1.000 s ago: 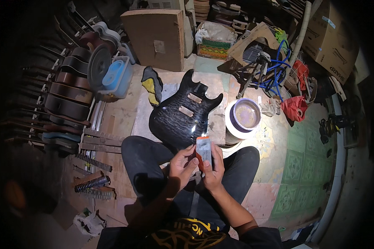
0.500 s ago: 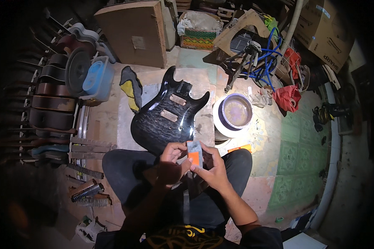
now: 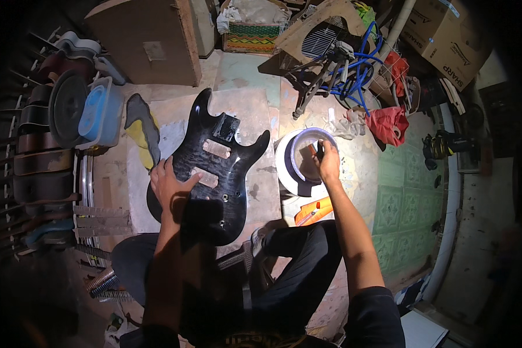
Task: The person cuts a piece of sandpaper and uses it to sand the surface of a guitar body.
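A glossy black electric guitar body [image 3: 211, 200] with two bare pickup cavities lies in front of me, its horns pointing away. My left hand [image 3: 174, 187] rests on the left part of its top, fingers spread and thumb near the lower cavity. Off to the right, my right hand [image 3: 329, 162] is closed on a small orange and dark sanding block [image 3: 315, 149]. It holds the block over a purple-rimmed bowl [image 3: 293, 152], which sits on a white round container [image 3: 282, 163]. My fingers partly cover the block.
A grey and yellow cloth [image 3: 142, 130] lies left of the guitar body. An orange packet [image 3: 313, 211] is near my right knee. Guitar bodies [image 3: 43, 161] are racked at far left, beside a clear tub [image 3: 109, 110]. Blue hose [image 3: 362, 75] and a red bag [image 3: 387, 125] lie at back right.
My hands have parted from holding the sanding block together. The right hand carried it over the bowl; the left moved onto the guitar body. The view has shifted right.
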`<state>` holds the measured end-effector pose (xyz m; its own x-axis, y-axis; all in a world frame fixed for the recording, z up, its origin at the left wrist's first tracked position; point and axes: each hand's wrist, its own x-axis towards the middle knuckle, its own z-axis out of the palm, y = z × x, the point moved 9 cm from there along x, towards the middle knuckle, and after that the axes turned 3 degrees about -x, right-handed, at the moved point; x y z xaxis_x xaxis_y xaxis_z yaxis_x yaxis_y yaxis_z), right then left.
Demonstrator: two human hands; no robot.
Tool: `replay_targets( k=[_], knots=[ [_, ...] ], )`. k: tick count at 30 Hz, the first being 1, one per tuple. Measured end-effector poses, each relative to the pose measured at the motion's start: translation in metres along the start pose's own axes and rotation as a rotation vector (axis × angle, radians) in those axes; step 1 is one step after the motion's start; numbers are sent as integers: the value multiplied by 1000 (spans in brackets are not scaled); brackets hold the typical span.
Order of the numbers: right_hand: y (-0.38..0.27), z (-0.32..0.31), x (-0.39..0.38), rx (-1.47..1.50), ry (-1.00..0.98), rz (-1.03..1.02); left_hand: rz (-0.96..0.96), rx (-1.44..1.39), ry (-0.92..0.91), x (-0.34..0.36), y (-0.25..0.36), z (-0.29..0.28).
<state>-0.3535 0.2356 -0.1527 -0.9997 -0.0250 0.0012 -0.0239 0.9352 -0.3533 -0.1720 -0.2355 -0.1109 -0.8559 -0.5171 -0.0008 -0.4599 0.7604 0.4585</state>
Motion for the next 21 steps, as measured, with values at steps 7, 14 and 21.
replay_targets(
  k=[7, 14, 21],
  knots=[
    [5, 46, -2, -141, -105, 38, 31, 125, 62, 0, -14, -2],
    [10, 46, -4, -137, -107, 39, -4, 134, 124, -14, -22, -2],
    [-30, -6, -1, 83, 198, -139, 26, 110, 365, -42, -22, -8]
  ],
)
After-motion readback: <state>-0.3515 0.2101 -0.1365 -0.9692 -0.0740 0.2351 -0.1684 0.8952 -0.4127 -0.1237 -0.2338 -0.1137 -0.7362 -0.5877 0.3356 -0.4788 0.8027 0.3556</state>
